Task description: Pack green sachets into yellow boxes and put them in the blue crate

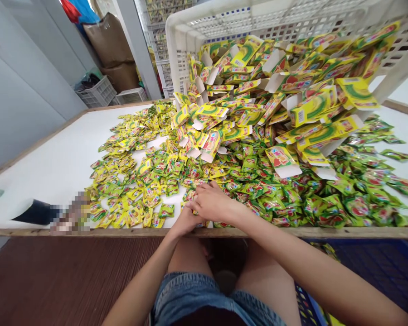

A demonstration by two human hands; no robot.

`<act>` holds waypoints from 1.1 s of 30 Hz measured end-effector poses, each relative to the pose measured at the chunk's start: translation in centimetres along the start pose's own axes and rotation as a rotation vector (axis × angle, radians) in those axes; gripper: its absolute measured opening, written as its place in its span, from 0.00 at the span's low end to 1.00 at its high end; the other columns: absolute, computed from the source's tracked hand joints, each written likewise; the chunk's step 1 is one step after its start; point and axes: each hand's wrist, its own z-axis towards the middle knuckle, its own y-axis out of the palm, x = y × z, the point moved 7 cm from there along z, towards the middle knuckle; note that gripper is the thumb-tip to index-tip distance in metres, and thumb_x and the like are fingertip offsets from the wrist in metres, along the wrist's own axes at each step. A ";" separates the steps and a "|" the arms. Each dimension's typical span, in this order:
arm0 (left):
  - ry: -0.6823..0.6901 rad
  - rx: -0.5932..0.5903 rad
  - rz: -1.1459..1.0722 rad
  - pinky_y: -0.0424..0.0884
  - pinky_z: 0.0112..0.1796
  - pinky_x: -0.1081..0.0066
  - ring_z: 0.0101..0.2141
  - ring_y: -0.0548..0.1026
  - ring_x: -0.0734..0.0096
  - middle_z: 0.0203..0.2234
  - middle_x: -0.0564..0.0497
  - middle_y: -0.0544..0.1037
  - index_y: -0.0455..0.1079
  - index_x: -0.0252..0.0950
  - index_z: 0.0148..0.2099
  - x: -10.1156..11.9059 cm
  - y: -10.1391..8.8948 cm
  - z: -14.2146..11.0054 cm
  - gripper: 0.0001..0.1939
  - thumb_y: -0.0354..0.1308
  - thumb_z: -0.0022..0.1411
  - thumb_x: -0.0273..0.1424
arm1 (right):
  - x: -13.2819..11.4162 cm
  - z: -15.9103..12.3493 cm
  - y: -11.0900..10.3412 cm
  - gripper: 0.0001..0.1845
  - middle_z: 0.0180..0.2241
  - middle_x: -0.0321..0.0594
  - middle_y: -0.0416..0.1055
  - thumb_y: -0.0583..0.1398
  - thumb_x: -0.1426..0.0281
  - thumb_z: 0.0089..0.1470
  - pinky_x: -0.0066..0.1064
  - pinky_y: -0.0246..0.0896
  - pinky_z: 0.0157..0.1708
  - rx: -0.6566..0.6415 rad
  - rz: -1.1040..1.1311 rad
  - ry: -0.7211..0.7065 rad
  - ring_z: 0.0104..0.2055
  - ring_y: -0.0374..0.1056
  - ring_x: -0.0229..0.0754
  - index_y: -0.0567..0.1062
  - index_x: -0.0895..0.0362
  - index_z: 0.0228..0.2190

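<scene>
My left hand (185, 220) and my right hand (211, 202) meet close to the table's front edge, the right one partly over the left. Both have their fingers bent inward. Whatever lies between them is hidden. Small green candy packets (255, 190) with watermelon pictures are heaped just right of my hands. On the left spread yellow-green candy packets (132, 199), some lying singly on the white tabletop (64, 149). Beyond my hands, yellow cardboard boxes (282, 160) with open flaps spill over the packets from a white plastic crate (175, 50).
A dark cylinder (37, 212) lies at the table's left front, beside a pixelated patch. A wooden rim (122, 232) runs along the front edge. Below right stands a blue crate (377, 262). Brown cartons (109, 40) and white baskets (97, 93) stand behind the table.
</scene>
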 end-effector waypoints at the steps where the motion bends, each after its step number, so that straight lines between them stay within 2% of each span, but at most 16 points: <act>1: 0.015 0.001 0.015 0.65 0.38 0.71 0.38 0.68 0.66 0.33 0.46 0.72 0.67 0.29 0.35 -0.1 -0.1 0.1 0.14 0.58 0.44 0.30 | 0.0 0.0 0.0 0.21 0.40 0.51 0.68 0.50 0.61 0.58 0.45 0.46 0.46 0.011 0.031 -0.009 0.48 0.57 0.52 0.77 0.61 0.29; 4: 0.057 -0.031 -0.001 0.65 0.40 0.70 0.39 0.68 0.66 0.31 0.47 0.72 0.68 0.29 0.34 -0.2 -0.1 0.4 0.10 0.57 0.48 0.30 | 0.6 -0.8 -0.7 0.17 0.41 0.45 0.66 0.55 0.58 0.54 0.41 0.45 0.48 0.128 0.171 -0.028 0.47 0.58 0.47 0.77 0.58 0.30; 8: 0.122 -0.044 -0.030 0.64 0.40 0.72 0.37 0.67 0.70 0.32 0.49 0.72 0.69 0.29 0.32 0.0 0.1 0.6 0.08 0.55 0.49 0.28 | 1.6 -2.1 -1.9 0.07 0.40 0.39 0.66 0.58 0.68 0.53 0.36 0.44 0.47 0.288 0.263 -0.025 0.45 0.57 0.40 0.77 0.55 0.30; 11: 0.096 -0.015 0.025 0.64 0.39 0.72 0.34 0.67 0.70 0.29 0.50 0.72 0.69 0.29 0.31 -0.4 0.0 0.6 0.08 0.56 0.46 0.28 | 1.3 -1.8 -1.5 0.09 0.38 0.39 0.67 0.57 0.70 0.53 0.37 0.43 0.47 0.277 0.219 -0.045 0.46 0.56 0.42 0.77 0.56 0.27; 15: 0.057 0.000 0.021 0.65 0.35 0.72 0.32 0.67 0.70 0.26 0.50 0.71 0.67 0.29 0.28 -0.7 -0.2 0.6 0.07 0.55 0.45 0.29 | 0.5 -1.0 -0.1 0.12 0.41 0.43 0.67 0.56 0.66 0.54 0.41 0.41 0.50 0.222 0.149 -0.073 0.49 0.53 0.46 0.77 0.59 0.28; 18: 0.051 0.023 -0.004 0.65 0.36 0.72 0.34 0.68 0.69 0.30 0.48 0.72 0.67 0.29 0.33 -0.7 -0.5 0.7 0.10 0.54 0.48 0.30 | 0.6 -1.6 -0.1 0.12 0.44 0.42 0.65 0.57 0.63 0.54 0.39 0.42 0.51 0.324 0.255 -0.082 0.49 0.54 0.44 0.76 0.58 0.31; 22: 0.058 0.064 -0.063 0.63 0.44 0.71 0.40 0.68 0.68 0.40 0.46 0.72 0.65 0.29 0.45 -0.5 -0.8 0.7 0.18 0.56 0.52 0.31 | 2.4 -3.7 -0.2 0.08 0.47 0.41 0.62 0.58 0.66 0.53 0.37 0.43 0.51 0.510 0.352 0.034 0.51 0.53 0.42 0.74 0.57 0.33; 26: 0.113 0.117 -0.107 0.63 0.44 0.72 0.41 0.68 0.72 0.42 0.46 0.69 0.54 0.33 0.51 0.5 -0.9 -0.1 0.25 0.57 0.52 0.30 | 3.0 -4.2 1.4 0.09 0.46 0.42 0.62 0.57 0.65 0.54 0.40 0.43 0.51 0.483 0.346 0.081 0.52 0.51 0.45 0.74 0.57 0.30; 29: 0.145 0.155 -0.230 0.64 0.43 0.71 0.41 0.69 0.74 0.44 0.47 0.69 0.44 0.39 0.53 0.9 -1.2 -1.2 0.28 0.56 0.54 0.29 | 3.3 -4.2 2.6 0.10 0.44 0.42 0.64 0.57 0.65 0.53 0.39 0.45 0.50 0.479 0.440 0.098 0.49 0.55 0.43 0.72 0.56 0.35; 30: 0.150 0.163 -0.243 0.64 0.43 0.71 0.41 0.70 0.73 0.43 0.47 0.69 0.46 0.40 0.52 0.9 -1.4 -1.5 0.27 0.56 0.55 0.29 | 3.5 -4.4 3.0 0.10 0.43 0.41 0.64 0.57 0.66 0.53 0.37 0.47 0.49 0.500 0.519 0.114 0.47 0.57 0.41 0.70 0.56 0.38; 33: 0.124 0.144 -0.138 0.65 0.41 0.72 0.40 0.70 0.71 0.41 0.46 0.70 0.60 0.34 0.46 0.4 -2.0 -2.0 0.16 0.56 0.56 0.32 | 4.1 -5.0 4.5 0.11 0.39 0.40 0.67 0.55 0.70 0.55 0.31 0.54 0.45 0.575 0.803 0.190 0.41 0.62 0.37 0.65 0.58 0.41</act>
